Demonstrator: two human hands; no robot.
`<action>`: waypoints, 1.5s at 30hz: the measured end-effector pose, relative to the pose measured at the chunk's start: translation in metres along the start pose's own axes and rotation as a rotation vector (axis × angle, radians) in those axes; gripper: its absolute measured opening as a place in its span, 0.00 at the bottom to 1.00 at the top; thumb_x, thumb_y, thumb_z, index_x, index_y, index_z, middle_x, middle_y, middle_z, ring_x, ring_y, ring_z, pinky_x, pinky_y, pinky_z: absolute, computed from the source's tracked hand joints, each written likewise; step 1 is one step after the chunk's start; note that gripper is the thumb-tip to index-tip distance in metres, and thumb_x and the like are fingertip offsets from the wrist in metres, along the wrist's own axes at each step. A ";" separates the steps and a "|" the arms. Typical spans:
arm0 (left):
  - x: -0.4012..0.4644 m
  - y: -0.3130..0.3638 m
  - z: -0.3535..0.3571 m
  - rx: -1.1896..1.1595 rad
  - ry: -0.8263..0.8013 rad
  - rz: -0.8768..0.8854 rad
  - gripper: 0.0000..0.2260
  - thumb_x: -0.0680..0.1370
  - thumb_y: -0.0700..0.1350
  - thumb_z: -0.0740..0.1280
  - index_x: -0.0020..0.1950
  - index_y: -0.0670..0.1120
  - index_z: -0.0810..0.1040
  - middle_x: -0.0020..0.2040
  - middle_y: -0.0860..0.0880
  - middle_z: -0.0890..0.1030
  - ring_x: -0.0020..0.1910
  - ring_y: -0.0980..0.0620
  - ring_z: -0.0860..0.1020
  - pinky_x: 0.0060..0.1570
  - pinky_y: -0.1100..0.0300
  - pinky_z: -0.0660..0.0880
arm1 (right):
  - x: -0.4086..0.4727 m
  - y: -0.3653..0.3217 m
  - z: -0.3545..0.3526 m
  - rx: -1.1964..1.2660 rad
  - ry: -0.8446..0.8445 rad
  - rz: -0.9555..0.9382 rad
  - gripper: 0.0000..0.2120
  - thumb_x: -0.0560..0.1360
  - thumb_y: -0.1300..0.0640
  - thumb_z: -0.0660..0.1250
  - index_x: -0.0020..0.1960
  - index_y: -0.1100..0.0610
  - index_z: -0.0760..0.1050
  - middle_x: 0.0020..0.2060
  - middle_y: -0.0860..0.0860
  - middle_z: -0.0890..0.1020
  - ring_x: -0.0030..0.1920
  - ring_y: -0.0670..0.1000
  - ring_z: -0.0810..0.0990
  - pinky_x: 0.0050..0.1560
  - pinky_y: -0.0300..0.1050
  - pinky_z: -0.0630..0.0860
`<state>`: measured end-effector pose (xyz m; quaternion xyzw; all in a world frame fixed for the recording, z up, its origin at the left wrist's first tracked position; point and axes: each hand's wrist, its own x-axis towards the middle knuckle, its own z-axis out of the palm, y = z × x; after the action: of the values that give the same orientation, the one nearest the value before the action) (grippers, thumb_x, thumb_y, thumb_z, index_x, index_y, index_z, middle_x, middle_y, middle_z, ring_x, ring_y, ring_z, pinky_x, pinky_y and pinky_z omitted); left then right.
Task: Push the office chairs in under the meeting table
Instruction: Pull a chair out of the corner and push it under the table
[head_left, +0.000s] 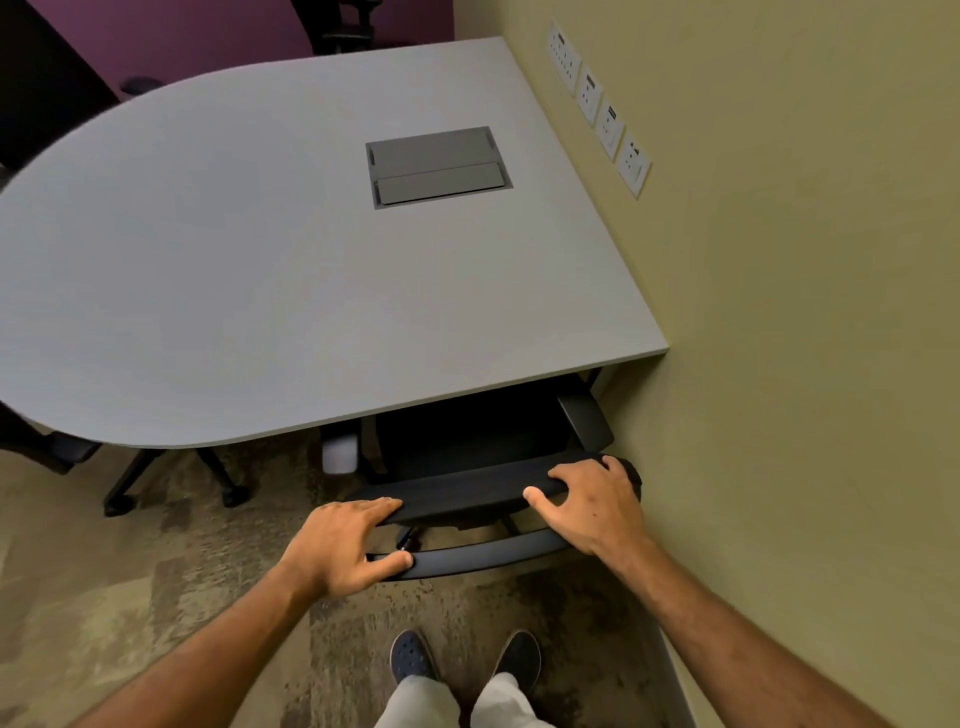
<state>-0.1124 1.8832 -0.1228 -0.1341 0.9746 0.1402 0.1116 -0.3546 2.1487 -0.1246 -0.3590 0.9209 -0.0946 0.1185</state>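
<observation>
Landmark is the grey meeting table; we go left to right from it. Off its left near edge we see a second black chair, seat partly under the top, star-base legs sticking out on the patterned carpet. Past the table's far edge, a third dark chair against the purple wall. Set into the tabletop right of centre, a closed grey cable hatch. At the table's near edge, toward its right corner, sits the office chair we are working: seat mostly under the top, both armrests showing just below the table edge, backrest outside the table, close to us. Our left hand is clamped on the left end of the backrest, fingers over the top rail, thumb on the lower bar. Our right hand grips the right end of the top rail, fingers curled over it, thumb lying along the rail. Below the chair, our two dark shoes on the carpet. Right of the table, touching its edge, the beige wall with a row of white sockets.
</observation>
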 end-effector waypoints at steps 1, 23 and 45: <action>0.004 -0.003 -0.002 0.001 -0.003 -0.001 0.40 0.73 0.77 0.54 0.75 0.52 0.72 0.68 0.52 0.79 0.65 0.52 0.78 0.60 0.57 0.73 | 0.005 -0.001 -0.001 -0.002 0.003 0.002 0.36 0.72 0.23 0.54 0.60 0.48 0.82 0.52 0.46 0.85 0.56 0.48 0.80 0.73 0.55 0.64; 0.110 -0.098 -0.045 -0.026 0.039 0.021 0.41 0.74 0.76 0.53 0.74 0.49 0.72 0.63 0.50 0.82 0.55 0.51 0.80 0.48 0.61 0.71 | 0.165 -0.030 -0.002 -0.111 0.046 -0.082 0.31 0.74 0.24 0.52 0.50 0.46 0.83 0.38 0.45 0.84 0.42 0.49 0.79 0.60 0.53 0.69; -0.123 -0.198 -0.105 -0.105 0.450 -0.594 0.45 0.77 0.76 0.48 0.83 0.47 0.44 0.83 0.46 0.48 0.81 0.50 0.48 0.79 0.50 0.51 | 0.130 -0.292 -0.013 0.074 -0.040 -0.718 0.39 0.78 0.29 0.36 0.83 0.48 0.42 0.82 0.46 0.44 0.80 0.45 0.36 0.80 0.54 0.35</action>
<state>0.0424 1.6967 -0.0408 -0.4439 0.8848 0.1187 -0.0768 -0.2646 1.8491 -0.0556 -0.6568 0.7296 -0.1566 0.1085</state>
